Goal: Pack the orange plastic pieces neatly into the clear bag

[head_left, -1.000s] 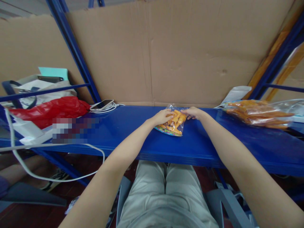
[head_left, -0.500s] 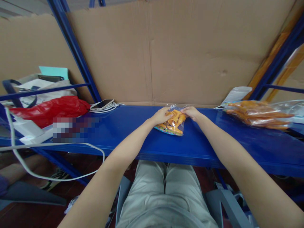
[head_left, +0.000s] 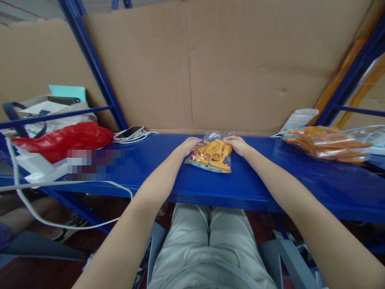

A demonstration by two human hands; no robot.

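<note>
Left grip [head_left: 190, 145] touches 1 bag [head_left: 211, 155]; right grip [head_left: 237, 144] apparently pinches it.

Print [head_left: 204, 165] on the bag [head_left: 213, 137] too small to read

The orange pieces [head_left: 212, 152] inside partly hide one another. Whether the left grip [head_left: 191, 145] and the right grip [head_left: 236, 144] pinch the bag or only touch it cannot be told. Left of the bag, coarse squares [head_left: 90, 164] blur something on the bench [head_left: 153, 160]. Farther left, a white cable [head_left: 39, 185] and another person's leg [head_left: 16, 218] are cut off by the view's edge. Right of the bag, the number of orange packs [head_left: 327, 146] is unclear.
</note>
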